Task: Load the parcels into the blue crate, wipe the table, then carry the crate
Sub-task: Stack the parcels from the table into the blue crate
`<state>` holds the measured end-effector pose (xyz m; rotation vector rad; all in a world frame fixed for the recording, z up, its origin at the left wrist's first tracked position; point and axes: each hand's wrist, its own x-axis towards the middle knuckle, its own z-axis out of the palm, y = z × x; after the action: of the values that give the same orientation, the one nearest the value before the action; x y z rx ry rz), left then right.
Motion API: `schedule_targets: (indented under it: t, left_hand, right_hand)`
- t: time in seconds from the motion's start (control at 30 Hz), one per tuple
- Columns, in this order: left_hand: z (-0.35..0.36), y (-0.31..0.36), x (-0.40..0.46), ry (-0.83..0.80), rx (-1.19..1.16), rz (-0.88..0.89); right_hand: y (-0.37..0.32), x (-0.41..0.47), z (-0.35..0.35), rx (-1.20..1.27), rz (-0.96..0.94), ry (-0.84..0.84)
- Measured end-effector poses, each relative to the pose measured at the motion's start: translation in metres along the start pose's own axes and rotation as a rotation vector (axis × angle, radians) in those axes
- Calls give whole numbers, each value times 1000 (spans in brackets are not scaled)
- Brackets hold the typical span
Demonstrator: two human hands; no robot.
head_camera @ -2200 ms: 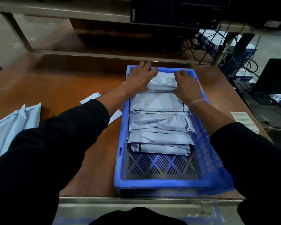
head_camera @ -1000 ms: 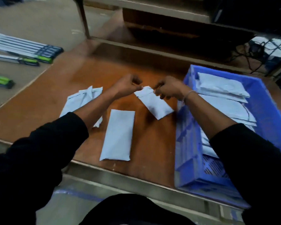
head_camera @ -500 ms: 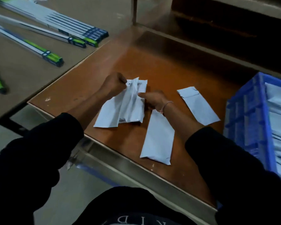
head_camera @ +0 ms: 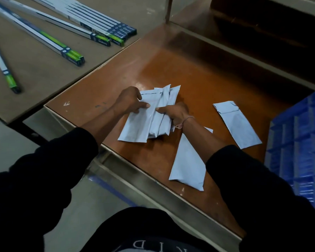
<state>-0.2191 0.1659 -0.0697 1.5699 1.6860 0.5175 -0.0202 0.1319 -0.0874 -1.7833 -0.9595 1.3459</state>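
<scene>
Both hands — left hand, right hand — grip a bundle of parcels at mid-frame. Two more parcels lie on the table, left of the blue crate.

Your left hand and right hand both grip a bundle of grey parcels on the brown table. Two loose parcels lie right of it; blue crate at right edge. Long boxed tubes lie far left.
</scene>
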Motion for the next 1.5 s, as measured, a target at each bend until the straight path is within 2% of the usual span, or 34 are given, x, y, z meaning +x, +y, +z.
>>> schedule_targets:
  t: [0.17,0.33,0.5,0.57,0.7,0.77,0.87,1.07,1.27,1.37,1.5]
  left_hand:
    - [0,1,-4,-37,-91,4]
    - [-2,-4,-3,-83,-194,-6]
    - [-9,-4,-10,-105,-249,13]
    - [-6,-5,-9,-103,-228,36]
    - [3,2,-11,12,-28,101]
    - [11,15,-14,1,-40,105]
    - [27,39,-14,-115,-163,124]
    - [75,85,-30,-322,-419,31]
    - [122,113,-47,-463,-456,-17]
    - [138,131,-54,-498,-521,-37]
    - [152,159,-67,-583,-655,-104]
  right_hand:
    - [-7,-11,4,182,40,-73]
    - [12,12,10,187,-28,-90]
    - [-17,-22,7,247,55,-159]
    - [-20,-30,0,269,68,-175]
    - [-26,-43,-23,336,38,-143]
    - [-30,-53,-40,382,17,-122]
    - [-31,-61,-70,410,14,-88]
    - [-25,-72,-130,446,34,-14]
    - [-12,-86,-188,503,71,102]
    - [-8,-93,-217,433,73,95]
    - [-5,-101,-250,267,46,247]
